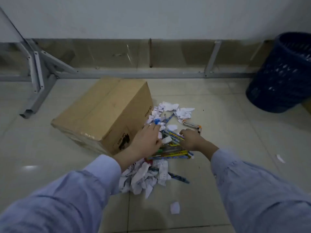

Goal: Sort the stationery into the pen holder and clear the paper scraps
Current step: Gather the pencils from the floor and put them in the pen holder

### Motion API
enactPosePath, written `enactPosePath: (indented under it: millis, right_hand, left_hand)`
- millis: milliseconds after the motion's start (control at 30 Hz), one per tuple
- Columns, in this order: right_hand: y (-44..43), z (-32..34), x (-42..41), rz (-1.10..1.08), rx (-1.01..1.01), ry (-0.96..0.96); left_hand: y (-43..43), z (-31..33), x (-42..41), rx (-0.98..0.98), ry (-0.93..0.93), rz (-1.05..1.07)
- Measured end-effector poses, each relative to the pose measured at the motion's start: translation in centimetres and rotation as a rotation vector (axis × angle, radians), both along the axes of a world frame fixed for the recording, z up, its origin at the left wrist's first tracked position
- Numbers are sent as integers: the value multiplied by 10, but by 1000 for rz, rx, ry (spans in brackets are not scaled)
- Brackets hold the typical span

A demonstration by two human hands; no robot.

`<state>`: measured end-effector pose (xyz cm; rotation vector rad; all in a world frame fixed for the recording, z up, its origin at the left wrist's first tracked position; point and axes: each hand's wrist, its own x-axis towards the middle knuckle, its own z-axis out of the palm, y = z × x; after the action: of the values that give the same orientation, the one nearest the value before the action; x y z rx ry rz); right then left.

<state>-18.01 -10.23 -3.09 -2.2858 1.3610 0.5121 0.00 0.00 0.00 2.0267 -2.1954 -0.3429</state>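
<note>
Room: pale tiled floor [227, 132] under a plain wall [151, 17]; a grey metal frame [134, 75] runs along the wall's foot, and one leg slants out at the left.
Box: a closed cardboard box [104, 111] stands left of the heap, its right side touching the scraps and the left wrist.
Bin: a dark blue mesh bin [279, 78] at the far right, well apart from the heap, with white paper showing through its holes.
Scraps: crumpled white scraps [143, 179] lie beyond and in front of the hands.
Pencils: pencils [173, 154] lie mixed in a loose bundle between the two hands, with a white eraser [167, 140] on top.
Left hand: the left hand [147, 139] lies palm down, fingers stretched onto the scraps, thumb by the eraser, grasping nothing.
Right hand: the right hand [191, 139] has its fingers curled round the pencils.
Open room: bare tiles right of the heap up to the bin, and in front of it.
</note>
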Motion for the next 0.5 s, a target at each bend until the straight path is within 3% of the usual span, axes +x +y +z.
enactPosePath:
  millis: [200, 500]
  right_hand:
    - [11, -27, -11, -1, -128, 117]
    - [14, -70, -16, -43, -371, 132]
  left_hand:
    - [21, -56, -27, 168, 10, 2]
    - [24, -87, -36, 137, -86, 18]
